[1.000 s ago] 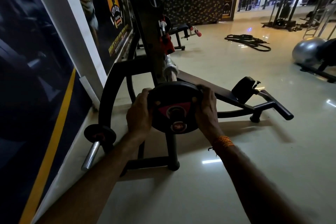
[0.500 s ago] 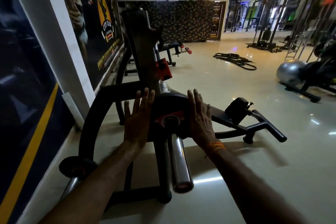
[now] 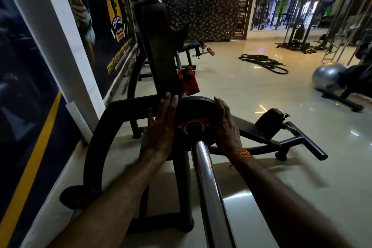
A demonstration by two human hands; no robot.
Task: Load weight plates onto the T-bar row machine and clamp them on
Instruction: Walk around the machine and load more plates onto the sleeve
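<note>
weight plate [image 3: 196, 110], on sleeve [image 3: 203, 167] (chrome), upright

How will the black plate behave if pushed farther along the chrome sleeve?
Likely slides easily: the plate rides on a polished chrome sleeve. Probably heavy for its size, a thick disc; left hand and right hand both press it flat. Threaded on, it shouldn't roll away.
</note>
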